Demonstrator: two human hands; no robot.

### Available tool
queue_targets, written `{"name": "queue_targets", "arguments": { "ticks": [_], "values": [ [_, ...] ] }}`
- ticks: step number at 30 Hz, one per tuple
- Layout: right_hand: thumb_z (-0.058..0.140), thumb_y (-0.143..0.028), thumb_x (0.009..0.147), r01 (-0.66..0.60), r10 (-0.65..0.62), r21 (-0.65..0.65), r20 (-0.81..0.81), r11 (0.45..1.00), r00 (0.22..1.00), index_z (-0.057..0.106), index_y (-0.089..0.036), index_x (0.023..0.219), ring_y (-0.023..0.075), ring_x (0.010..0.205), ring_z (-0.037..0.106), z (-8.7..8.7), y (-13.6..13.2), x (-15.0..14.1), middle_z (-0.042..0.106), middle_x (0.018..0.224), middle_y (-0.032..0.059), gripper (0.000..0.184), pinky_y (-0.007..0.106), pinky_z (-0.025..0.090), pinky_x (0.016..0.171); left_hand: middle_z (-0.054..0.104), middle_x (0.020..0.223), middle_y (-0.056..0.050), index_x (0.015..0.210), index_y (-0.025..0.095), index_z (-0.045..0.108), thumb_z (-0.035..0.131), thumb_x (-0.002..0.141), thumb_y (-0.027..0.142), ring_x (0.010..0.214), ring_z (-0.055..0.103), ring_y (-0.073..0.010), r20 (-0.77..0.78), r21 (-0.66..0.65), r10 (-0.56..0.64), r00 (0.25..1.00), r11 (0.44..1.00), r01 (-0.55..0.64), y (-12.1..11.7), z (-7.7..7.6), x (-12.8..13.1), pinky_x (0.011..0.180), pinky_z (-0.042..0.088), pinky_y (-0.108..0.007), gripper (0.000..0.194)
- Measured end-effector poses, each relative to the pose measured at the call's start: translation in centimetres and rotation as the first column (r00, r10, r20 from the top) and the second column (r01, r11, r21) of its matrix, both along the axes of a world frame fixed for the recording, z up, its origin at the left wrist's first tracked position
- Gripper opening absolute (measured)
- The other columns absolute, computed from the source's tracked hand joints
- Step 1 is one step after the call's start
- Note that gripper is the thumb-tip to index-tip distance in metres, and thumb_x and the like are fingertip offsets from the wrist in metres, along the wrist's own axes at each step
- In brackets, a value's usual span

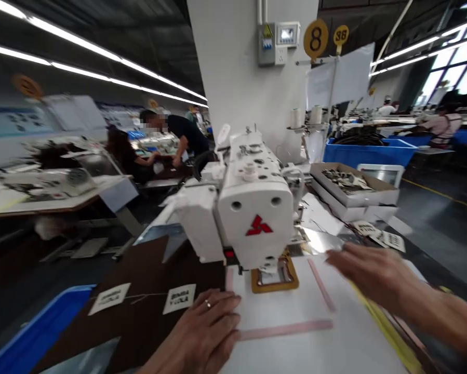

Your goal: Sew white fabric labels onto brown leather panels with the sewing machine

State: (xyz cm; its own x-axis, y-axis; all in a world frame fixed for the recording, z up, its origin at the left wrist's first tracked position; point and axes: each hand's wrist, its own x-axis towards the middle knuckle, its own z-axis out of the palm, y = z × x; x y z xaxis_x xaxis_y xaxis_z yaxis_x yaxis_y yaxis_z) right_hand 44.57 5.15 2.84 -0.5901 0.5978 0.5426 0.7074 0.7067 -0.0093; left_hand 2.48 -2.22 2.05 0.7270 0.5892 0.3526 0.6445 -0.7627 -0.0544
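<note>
My left hand [208,330], with a ring on one finger, lies flat on the left edge of a white sheet [288,348] marked with pink strips. Beside that hand, brown fabric [147,337] carries two lettered labels [179,298] joined by a thread. Over the sheet's right side is my right hand [368,267], slightly blurred, its fingers stretched out and no object seen in it. Whether it touches the sheet, I cannot tell. Between my hands stands a white sewing machine [256,202], its head above a tan rectangular frame [274,287].
Right of the machine, a cardboard box [354,195] holds a pile of labels, with several loose labels [394,241] nearer. A blue bin [369,153] stands behind it. Another blue container [42,332] sits low at left. Two people work at a table [167,182] beyond.
</note>
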Motion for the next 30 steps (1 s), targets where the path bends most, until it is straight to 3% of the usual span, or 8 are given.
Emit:
{"name": "queue_targets", "arguments": {
  "ticks": [1, 3, 6, 11, 16, 20, 23, 30],
  "values": [
    [0.045, -0.018, 0.110, -0.113, 0.119, -0.065, 0.097, 0.992, 0.988, 0.063, -0.025, 0.122, 0.0162, 0.069, 0.061, 0.5, -1.5, -1.6, 0.066, 0.084, 0.0024, 0.023, 0.032, 0.043, 0.062, 0.068, 0.141, -0.001, 0.124, 0.025, 0.066, 0.058, 0.101, 0.019, 0.134, 0.061, -0.0184, -0.005, -0.005, 0.023, 1.000, 1.000, -0.023, 0.0, 0.2, 0.3, 0.120, 0.046, -0.036, 0.025],
    [0.047, -0.014, 0.109, -0.212, 0.252, -0.178, 0.246, 0.961, 0.936, 0.061, -0.021, 0.117, 0.0173, 0.067, 0.056, 0.8, -3.3, -4.5, 0.063, 0.083, 0.0008, 0.019, 0.034, 0.041, 0.060, 0.069, 0.137, -0.002, 0.122, 0.023, 0.067, 0.060, 0.102, 0.020, 0.133, 0.061, -0.0164, 0.000, 0.014, -0.044, 0.999, 0.999, 0.044, 0.1, 0.6, 0.8, 0.124, 0.041, -0.033, 0.022],
    [0.050, -0.019, 0.110, -0.198, 0.252, -0.200, 0.297, 0.960, 0.921, 0.062, -0.019, 0.110, 0.0186, 0.070, 0.056, 0.2, -3.9, -6.8, 0.065, 0.090, 0.0023, 0.012, 0.035, 0.042, 0.059, 0.072, 0.132, -0.003, 0.119, 0.022, 0.069, 0.061, 0.100, 0.018, 0.130, 0.062, -0.0149, -0.001, 0.055, -0.142, 0.990, 0.988, 0.142, 0.1, 1.4, 1.7, 0.124, 0.040, -0.031, 0.021],
    [0.049, -0.029, 0.112, -0.188, 0.201, -0.130, 0.091, 0.973, 0.975, 0.064, -0.016, 0.123, 0.0224, 0.084, 0.066, -0.4, -4.9, -7.3, 0.072, 0.106, 0.0071, 0.023, 0.037, 0.052, 0.069, 0.073, 0.131, -0.001, 0.120, 0.023, 0.071, 0.058, 0.100, 0.021, 0.125, 0.066, -0.0135, -0.029, 0.112, -0.164, 0.986, 0.980, 0.166, -0.3, 2.0, 3.7, 0.118, 0.046, -0.029, 0.023],
    [0.050, -0.052, 0.110, -0.188, 0.184, -0.177, -0.039, 0.966, 0.982, 0.065, -0.015, 0.129, 0.0268, 0.105, 0.071, -2.0, -6.0, -8.8, 0.074, 0.127, 0.0121, 0.044, 0.043, 0.058, 0.092, 0.073, 0.133, 0.002, 0.119, 0.022, 0.073, 0.058, 0.106, 0.030, 0.123, 0.068, -0.0144, 0.027, 0.129, -0.115, 0.993, 0.985, 0.111, 0.5, 0.9, 4.8, 0.120, 0.044, -0.028, 0.022],
    [0.049, -0.075, 0.100, -0.189, 0.186, -0.181, -0.032, 0.965, 0.982, 0.062, -0.010, 0.138, 0.0327, 0.124, 0.067, -3.5, -5.9, -9.2, 0.071, 0.135, 0.0193, 0.075, 0.053, 0.050, 0.113, 0.069, 0.140, -0.002, 0.137, 0.016, 0.066, 0.059, 0.106, 0.044, 0.127, 0.067, -0.0242, -0.114, 0.183, -0.069, 0.991, 0.979, 0.089, 1.5, -0.3, 4.1, 0.111, 0.052, -0.039, 0.042],
    [0.051, -0.085, 0.091, -0.176, 0.183, -0.259, 0.002, 0.950, 0.983, 0.059, -0.010, 0.143, 0.0366, 0.134, 0.061, -3.8, -5.8, -8.9, 0.068, 0.141, 0.0207, 0.092, 0.060, 0.042, 0.120, 0.066, 0.145, -0.002, 0.143, 0.015, 0.062, 0.057, 0.105, 0.057, 0.130, 0.064, -0.0273, -0.172, 0.197, -0.062, 0.983, 0.976, 0.096, 1.9, -0.4, 3.7, 0.111, 0.052, -0.041, 0.057],
    [0.059, -0.087, 0.086, -0.148, 0.130, -0.339, -0.078, 0.929, 0.989, 0.058, -0.016, 0.145, 0.0371, 0.137, 0.058, -4.3, -5.3, -8.4, 0.069, 0.139, 0.0164, 0.092, 0.060, 0.030, 0.127, 0.061, 0.152, -0.003, 0.145, 0.015, 0.060, 0.059, 0.102, 0.061, 0.135, 0.061, -0.0266, -0.139, 0.215, -0.049, 0.989, 0.973, 0.078, 2.1, -0.1, 4.2, 0.121, 0.043, -0.038, 0.063]
  ]
}}
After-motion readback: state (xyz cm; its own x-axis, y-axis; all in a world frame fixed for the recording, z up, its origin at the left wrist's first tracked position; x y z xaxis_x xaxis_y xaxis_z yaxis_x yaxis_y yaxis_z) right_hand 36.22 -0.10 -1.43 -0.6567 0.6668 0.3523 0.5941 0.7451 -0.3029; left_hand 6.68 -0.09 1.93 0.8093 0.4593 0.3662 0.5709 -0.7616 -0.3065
